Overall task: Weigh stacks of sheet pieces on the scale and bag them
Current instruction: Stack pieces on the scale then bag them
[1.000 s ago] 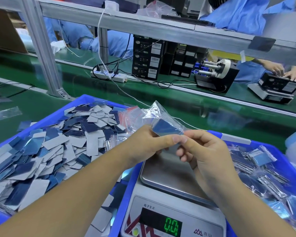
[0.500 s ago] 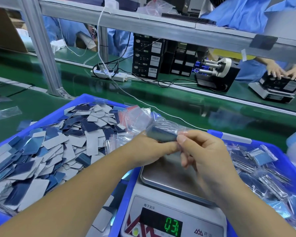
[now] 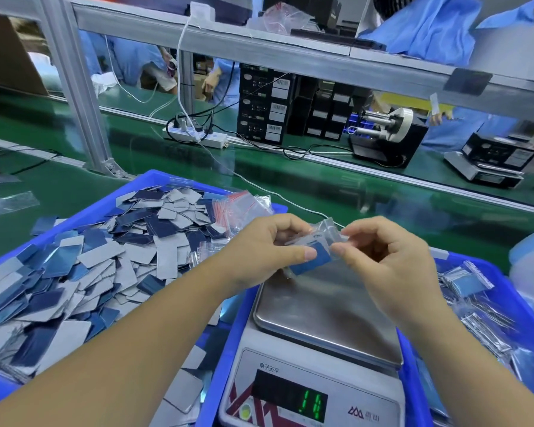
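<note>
Above the far edge of the steel scale pan [image 3: 327, 312], both hands hold one small clear bag [image 3: 327, 234] with a stack of blue sheet pieces [image 3: 316, 261] inside. My left hand [image 3: 269, 251] grips the stack end, thumb on top. My right hand [image 3: 386, 260] pinches the bag's open end. The bag's lower corner hangs just over the pan; contact is unclear. The scale display [image 3: 313, 403] glows green digits. Loose blue and grey sheet pieces [image 3: 84, 272] fill the blue bin [image 3: 74, 211] on the left.
Empty red-striped zip bags [image 3: 241, 206] lie at the left bin's far corner. Filled bags [image 3: 478, 303] sit in a blue bin [image 3: 512, 288] on the right. Beyond are a green conveyor [image 3: 321, 186], a power strip [image 3: 198, 137], black boxes [image 3: 269, 106] and people in blue coats.
The bagged stack has been lowered and turned flatter over the pan. My hands have drawn apart along the bag. The scale reading has changed from 0.0.
</note>
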A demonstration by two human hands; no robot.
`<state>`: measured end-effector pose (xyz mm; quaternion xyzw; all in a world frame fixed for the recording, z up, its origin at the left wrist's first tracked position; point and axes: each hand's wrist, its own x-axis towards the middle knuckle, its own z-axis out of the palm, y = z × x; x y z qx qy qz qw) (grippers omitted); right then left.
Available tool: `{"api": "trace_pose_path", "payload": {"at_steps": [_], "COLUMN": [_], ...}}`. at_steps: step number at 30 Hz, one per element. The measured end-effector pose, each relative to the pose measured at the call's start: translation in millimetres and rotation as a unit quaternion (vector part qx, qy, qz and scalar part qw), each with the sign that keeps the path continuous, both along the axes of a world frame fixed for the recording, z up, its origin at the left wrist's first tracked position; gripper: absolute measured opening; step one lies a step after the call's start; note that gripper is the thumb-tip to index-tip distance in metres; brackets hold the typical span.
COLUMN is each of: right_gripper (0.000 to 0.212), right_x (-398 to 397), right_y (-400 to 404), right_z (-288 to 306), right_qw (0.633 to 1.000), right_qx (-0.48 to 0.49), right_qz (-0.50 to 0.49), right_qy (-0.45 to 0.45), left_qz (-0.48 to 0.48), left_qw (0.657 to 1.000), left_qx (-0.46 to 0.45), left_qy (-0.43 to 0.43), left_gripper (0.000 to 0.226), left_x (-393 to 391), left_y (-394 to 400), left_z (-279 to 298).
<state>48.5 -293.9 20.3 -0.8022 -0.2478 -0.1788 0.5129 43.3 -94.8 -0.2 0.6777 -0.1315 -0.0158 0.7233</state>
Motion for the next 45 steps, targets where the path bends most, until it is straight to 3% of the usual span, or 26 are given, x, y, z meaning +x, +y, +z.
{"api": "trace_pose_path", "payload": {"at_steps": [3, 6, 12, 22, 29, 36, 40, 45], "right_gripper": [0.026, 0.016, 0.029, 0.027, 0.003, 0.005, 0.010, 0.013], "right_x": [3, 3, 2, 5, -2, -5, -6, -3], "right_y": [-5, -8, -4, -16, -19, -21, -22, -20], "right_z": [3, 3, -2, 9, 17, 21, 21, 16], "right_qw": [1.000, 1.000, 0.995, 0.981, 0.959, 0.944, 0.947, 0.981], "right_qx": [0.019, 0.012, -0.074, -0.164, -0.066, -0.032, -0.053, -0.040], "right_qz": [-0.013, 0.024, 0.059, 0.093, 0.226, 0.263, 0.256, 0.163], "right_qy": [-0.020, 0.014, 0.024, 0.034, 0.159, 0.195, 0.186, 0.095], "left_qz": [-0.013, 0.001, -0.006, -0.056, -0.163, -0.205, -0.206, -0.201], "left_qw": [1.000, 1.000, 1.000, 0.997, 0.977, 0.967, 0.967, 0.968], "left_qx": [0.016, 0.021, 0.024, 0.019, -0.050, -0.048, -0.050, -0.051], "left_qy": [0.016, 0.023, 0.013, 0.053, 0.129, 0.141, 0.141, 0.141], "left_gripper": [0.026, 0.024, 0.025, 0.024, 0.021, 0.019, 0.018, 0.018], "left_x": [-2, -3, -4, -5, -11, -14, -14, -13], "left_y": [2, 3, 6, 14, 22, 24, 23, 25], "left_z": [0, 1, 2, 8, 14, 16, 16, 17]}}
